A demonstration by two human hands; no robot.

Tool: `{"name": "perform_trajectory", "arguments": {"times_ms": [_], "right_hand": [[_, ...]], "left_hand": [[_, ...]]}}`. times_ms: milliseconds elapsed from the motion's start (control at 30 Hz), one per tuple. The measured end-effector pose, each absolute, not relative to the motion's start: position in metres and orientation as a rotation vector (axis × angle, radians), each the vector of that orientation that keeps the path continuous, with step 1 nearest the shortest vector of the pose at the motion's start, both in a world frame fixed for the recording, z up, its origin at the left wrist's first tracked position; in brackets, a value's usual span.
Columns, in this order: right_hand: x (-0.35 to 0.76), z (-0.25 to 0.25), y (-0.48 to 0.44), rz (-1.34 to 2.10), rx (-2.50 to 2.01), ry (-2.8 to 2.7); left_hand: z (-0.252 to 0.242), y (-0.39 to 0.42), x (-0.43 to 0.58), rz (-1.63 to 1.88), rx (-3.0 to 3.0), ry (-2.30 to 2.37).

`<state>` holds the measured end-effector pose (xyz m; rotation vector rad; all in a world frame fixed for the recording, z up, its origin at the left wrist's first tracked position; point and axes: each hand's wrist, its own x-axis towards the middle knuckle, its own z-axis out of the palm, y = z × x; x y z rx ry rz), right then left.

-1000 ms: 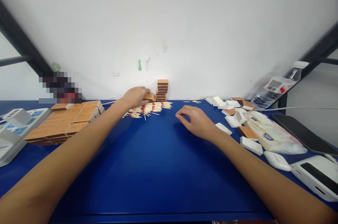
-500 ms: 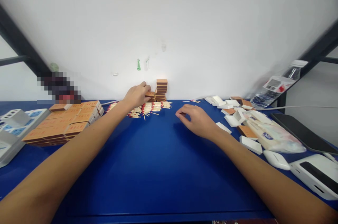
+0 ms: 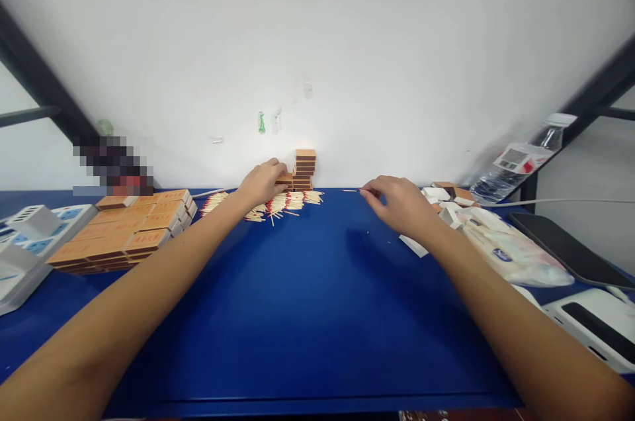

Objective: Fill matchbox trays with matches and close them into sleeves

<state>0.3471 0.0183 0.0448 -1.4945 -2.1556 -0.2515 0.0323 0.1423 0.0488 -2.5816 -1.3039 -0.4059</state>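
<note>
My left hand (image 3: 262, 182) reaches to the far edge of the blue table (image 3: 297, 302) and grips a small brown matchbox (image 3: 284, 179) beside a stack of matchboxes (image 3: 304, 169) against the white wall. A pile of loose matches (image 3: 275, 202) lies under and in front of that hand. My right hand (image 3: 403, 204) is stretched towards the back right, fingers pinched at a few stray matches (image 3: 353, 190) on the table. Whether a match is held there is too small to tell.
Rows of brown matchboxes (image 3: 119, 229) lie at left beside a white power strip (image 3: 24, 235). White inner trays and brown sleeves (image 3: 441, 199) are scattered at right, with a tissue pack (image 3: 510, 252), a water bottle (image 3: 520, 159), a dark phone (image 3: 565, 245) and a white device (image 3: 590, 325).
My right hand moved from the table's middle to the back right, onto the stray matches. My left hand lifted the matchbox slightly, closer to the stack.
</note>
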Motion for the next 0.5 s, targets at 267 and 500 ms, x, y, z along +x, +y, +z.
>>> {"name": "perform_trajectory", "arguments": {"times_ms": [267, 500], "right_hand": [[0.380, 0.065, 0.007, -0.164, -2.127, -2.170], [0.404, 0.070, -0.005, 0.602, -2.574, -2.155]], "left_hand": [[0.067, 0.093, 0.017, -0.465, -2.439, -1.303], [0.051, 0.018, 0.002, -0.483, -2.595, -0.926]]}}
